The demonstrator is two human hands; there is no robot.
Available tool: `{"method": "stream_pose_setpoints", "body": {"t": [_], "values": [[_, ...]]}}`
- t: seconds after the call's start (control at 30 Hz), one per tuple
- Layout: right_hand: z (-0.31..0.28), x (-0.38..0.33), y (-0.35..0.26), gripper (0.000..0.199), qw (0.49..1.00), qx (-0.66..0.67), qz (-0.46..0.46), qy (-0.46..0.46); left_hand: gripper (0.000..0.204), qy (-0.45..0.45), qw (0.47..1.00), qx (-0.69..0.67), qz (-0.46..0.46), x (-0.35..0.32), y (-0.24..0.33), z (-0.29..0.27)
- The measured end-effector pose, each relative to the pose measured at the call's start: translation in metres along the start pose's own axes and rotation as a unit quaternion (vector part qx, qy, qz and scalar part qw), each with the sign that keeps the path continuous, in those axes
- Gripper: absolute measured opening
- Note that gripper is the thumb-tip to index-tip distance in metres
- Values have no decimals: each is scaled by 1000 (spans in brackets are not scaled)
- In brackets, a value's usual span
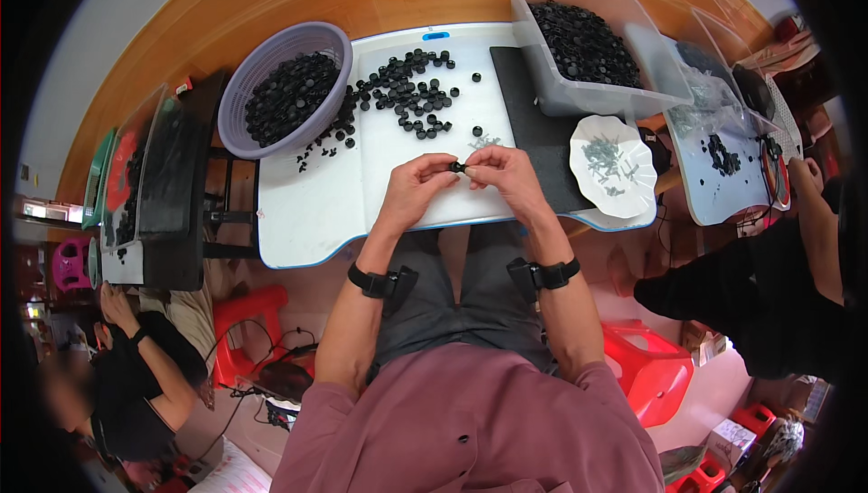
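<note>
1. Your left hand (418, 184) and right hand (503, 175) meet over the near edge of the white table (307, 213), fingertips pinched together on one small black cap (458, 168) held between them, just above the tabletop.
2. Both hands have the fingers curled in and clenched on that cap; each wrist wears a black band.
3. Just beyond your fingers, toward the middle of the table, lie a few small grey pins (485, 140).
4. Farther toward the far edge, a loose scatter of black caps (409, 91) spreads across the white surface.
5. At the far left corner sits a lilac basket (237, 104) heaped with the same black caps, some spilling beside it.
6. A black mat (533, 145) lies along the right side of the table, and a clear plastic bin (624, 50) of black caps stands at its far end.
7. At the near right corner rests a white scalloped plate (633, 199) holding grey pins.
8. Another person's dark sleeve (723, 303) shows at your right, off the table.
</note>
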State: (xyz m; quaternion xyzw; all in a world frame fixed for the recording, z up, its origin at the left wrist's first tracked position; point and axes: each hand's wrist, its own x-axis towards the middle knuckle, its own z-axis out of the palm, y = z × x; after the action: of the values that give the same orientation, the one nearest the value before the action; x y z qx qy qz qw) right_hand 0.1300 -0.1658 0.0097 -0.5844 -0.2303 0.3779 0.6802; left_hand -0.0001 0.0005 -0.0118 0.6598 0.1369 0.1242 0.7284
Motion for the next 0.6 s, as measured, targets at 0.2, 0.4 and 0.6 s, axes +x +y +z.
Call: {"method": "stream_pose_setpoints", "body": {"t": [0.2,0.4,0.6], "values": [[1,-1,-4,14,1000,-6,9,-11,29,-3,1000,11,4,1,-2,1],[1,1,-1,14,1000,-15,10,-16,29,-6,999,42,10,0,0,2],[4,2,4,14,1000,-13,-5,1,30,15,996,83,18,-2,-1,3]]}}
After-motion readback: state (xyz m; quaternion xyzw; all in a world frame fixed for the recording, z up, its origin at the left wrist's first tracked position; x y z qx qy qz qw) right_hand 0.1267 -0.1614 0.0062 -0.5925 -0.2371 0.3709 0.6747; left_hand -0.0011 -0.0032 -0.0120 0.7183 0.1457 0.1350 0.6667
